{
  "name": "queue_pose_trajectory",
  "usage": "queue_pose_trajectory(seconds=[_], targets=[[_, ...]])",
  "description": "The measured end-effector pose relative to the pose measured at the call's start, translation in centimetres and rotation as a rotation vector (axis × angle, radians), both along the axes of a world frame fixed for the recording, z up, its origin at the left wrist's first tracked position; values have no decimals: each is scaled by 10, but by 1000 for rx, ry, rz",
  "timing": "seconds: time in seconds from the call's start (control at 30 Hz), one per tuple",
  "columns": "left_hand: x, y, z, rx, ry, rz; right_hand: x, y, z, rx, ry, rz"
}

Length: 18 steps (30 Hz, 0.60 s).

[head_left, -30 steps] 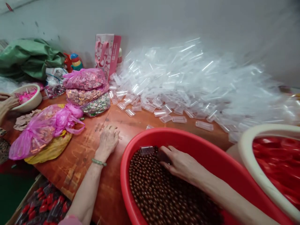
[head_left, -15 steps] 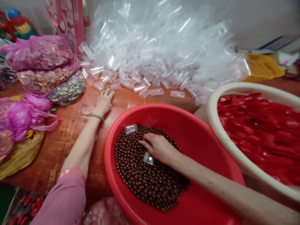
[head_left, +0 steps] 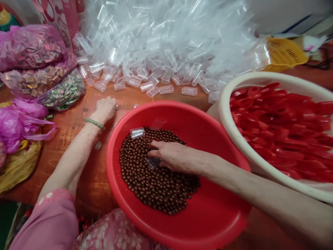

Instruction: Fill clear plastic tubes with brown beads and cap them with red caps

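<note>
My left hand point(head_left: 104, 109), with a green bead bracelet point(head_left: 95, 123) at the wrist, rests on the table with its fingers curled closed. Whatever it may hold is hidden. Inside a red basin point(head_left: 218, 208), my right hand point(head_left: 170, 155) is low over a heap of shiny brown beads point(head_left: 156, 187), its fingers stretched out and a little apart. A clear plastic tube point(head_left: 153, 162) lies partly under those fingers. Another clear tube point(head_left: 137, 133) lies on the beads near the basin's far left side.
A large pile of clear tubes point(head_left: 166, 48) covers the back of the wooden table point(head_left: 96, 166). To the right stands a white basin point(head_left: 226, 100) of red plastic pieces point(head_left: 281, 128), with a yellow basket point(head_left: 284, 52) behind it. Plastic bags of small pieces point(head_left: 39, 52) sit at left.
The view has shifted, moving the scene left and upward. My left hand's fingers have curled in from lying spread on the table. My right hand's fingers have spread over the tube among the beads.
</note>
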State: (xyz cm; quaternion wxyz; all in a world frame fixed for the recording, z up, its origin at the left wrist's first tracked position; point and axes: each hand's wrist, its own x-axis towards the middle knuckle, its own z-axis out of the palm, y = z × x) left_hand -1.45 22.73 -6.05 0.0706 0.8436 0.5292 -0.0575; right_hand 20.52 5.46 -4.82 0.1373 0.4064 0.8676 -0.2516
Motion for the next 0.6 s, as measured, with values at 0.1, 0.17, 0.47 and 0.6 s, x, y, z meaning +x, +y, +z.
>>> queue_pose_trajectory(seconds=[0.1,0.17,0.47,0.6], targets=[[-17,-6,6,-1,-18,3,-3,-5,-1,31,7,18],[-29,-18,22,38,-91,1,-1,-8,1,38,17,27],[14,-133,103,-190,-238,-590,29,-5,29,184,-56,32],[49,-150,78,-210,170,-675,37,-11,12,293,-155,11]])
